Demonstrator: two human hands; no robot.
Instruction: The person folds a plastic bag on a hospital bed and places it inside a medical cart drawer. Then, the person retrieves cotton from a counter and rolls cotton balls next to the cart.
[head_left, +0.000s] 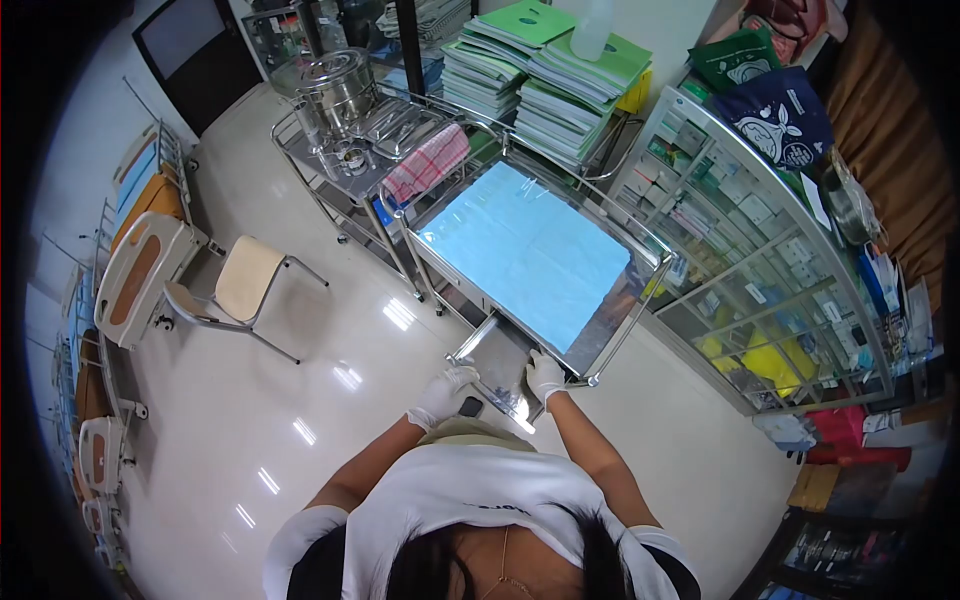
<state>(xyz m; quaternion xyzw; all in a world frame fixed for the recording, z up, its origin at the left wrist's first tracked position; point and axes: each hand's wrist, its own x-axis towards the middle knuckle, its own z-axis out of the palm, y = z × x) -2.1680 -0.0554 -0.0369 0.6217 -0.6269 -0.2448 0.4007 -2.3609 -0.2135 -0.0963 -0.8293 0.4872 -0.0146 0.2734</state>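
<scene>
A metal drawer (492, 362) sticks out from the front of a steel trolley (612, 318), on my side. My left hand (437, 396), in a white glove, has its fingers closed at the drawer's front left corner. My right hand (545, 379), gloved as well, is at the drawer's right side, close under the trolley's edge. Its fingers look bent over the side wall, partly hidden. A light blue sheet (530, 255) covers most of the trolley top. Something shiny lies low in the drawer, too small to make out.
Beyond on the left, a second trolley (350, 185) carries a lidded steel canister (335, 85), metal trays and a red checked cloth (428, 163). Stacked folders (570, 110) stand behind. A glass cabinet (745, 240) is at the right. A chair (248, 280) and beds (140, 270) are left.
</scene>
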